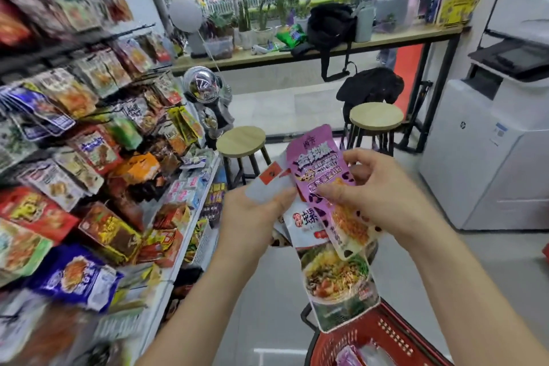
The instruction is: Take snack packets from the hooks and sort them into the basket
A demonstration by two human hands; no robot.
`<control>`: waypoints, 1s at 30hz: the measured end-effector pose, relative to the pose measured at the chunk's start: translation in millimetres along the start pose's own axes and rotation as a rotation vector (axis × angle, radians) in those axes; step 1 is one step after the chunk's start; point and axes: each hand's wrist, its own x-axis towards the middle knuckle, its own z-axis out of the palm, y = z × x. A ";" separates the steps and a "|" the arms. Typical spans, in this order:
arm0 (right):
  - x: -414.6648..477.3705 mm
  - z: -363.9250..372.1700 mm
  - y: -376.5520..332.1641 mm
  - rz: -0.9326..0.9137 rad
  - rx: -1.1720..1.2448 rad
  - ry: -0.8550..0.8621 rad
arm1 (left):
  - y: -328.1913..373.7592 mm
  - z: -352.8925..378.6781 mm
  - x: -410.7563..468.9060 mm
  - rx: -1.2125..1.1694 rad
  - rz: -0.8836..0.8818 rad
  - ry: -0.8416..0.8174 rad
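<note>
A purple snack packet (319, 171) is held upright in front of me, pinched by my right hand (372, 192) along its right side. My left hand (255, 215) grips a fan of white packets (309, 224), the longest showing a bowl of noodles (335, 282) hanging down. The red basket (389, 336) sits below the packets at the bottom right, with a purple packet (347, 356) lying inside. Many more snack packets (95, 151) hang on hooks along the rack at my left.
Boxed and bagged snacks fill the lower rack shelf (166, 226) on the left. Two round wooden stools (240, 140) stand ahead, below a window counter (326, 47) with a black bag and plants. A white printer (490, 140) stands at the right.
</note>
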 end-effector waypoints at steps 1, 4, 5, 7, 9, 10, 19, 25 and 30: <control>-0.9 1.1 0.0 -0.017 -0.023 0.017 | 2.6 -0.4 -3.4 -0.001 -0.001 0.041; -1.6 10.8 0.5 -0.074 -0.148 0.053 | 8.9 -6.2 -11.1 -0.002 0.017 0.152; -1.8 16.7 0.1 -0.090 -0.184 0.063 | 10.7 -10.4 -13.2 0.021 0.022 0.192; -2.6 31.5 -3.7 -0.144 -0.240 0.078 | 12.4 -22.4 -16.9 0.068 0.033 0.276; -3.7 49.4 -9.4 -0.185 -0.239 0.037 | 17.1 -36.9 -21.9 0.096 0.040 0.384; -3.7 58.7 -11.5 -0.181 -0.202 -0.005 | 18.3 -46.5 -24.3 0.112 0.038 0.421; -16.6 112.3 -16.6 -0.054 0.078 -0.170 | 20.3 -112.8 -51.4 0.000 -0.051 0.410; -32.9 155.3 -43.9 -0.085 0.131 -0.252 | 38.6 -186.4 -75.4 0.103 0.077 0.443; -39.4 213.4 -79.5 -0.137 0.231 -0.345 | 73.9 -276.3 -97.7 0.209 0.238 0.512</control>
